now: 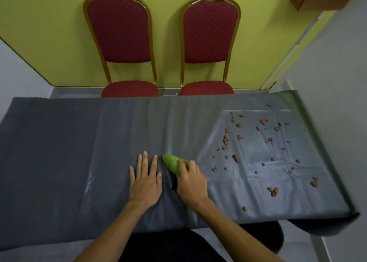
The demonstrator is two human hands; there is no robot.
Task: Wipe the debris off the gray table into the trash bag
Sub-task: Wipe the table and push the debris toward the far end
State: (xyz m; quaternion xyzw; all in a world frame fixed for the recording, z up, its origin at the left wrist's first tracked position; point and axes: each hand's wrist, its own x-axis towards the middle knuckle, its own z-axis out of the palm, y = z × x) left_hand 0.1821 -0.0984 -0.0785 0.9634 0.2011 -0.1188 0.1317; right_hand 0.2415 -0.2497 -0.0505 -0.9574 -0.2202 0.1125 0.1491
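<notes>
Left hand [146,179] flat, fingers spread, right hand [190,179] clamping one green cloth [172,162], scattered debris [264,142], two chairs [121,43]

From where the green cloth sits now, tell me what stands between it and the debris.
Nothing visible does. The right hand holds the green cloth on the gray table, and only bare tabletop lies between it and the brown debris scattered to its right. The left hand rests flat on the opposite side. No trash bag is recognisable.
</notes>
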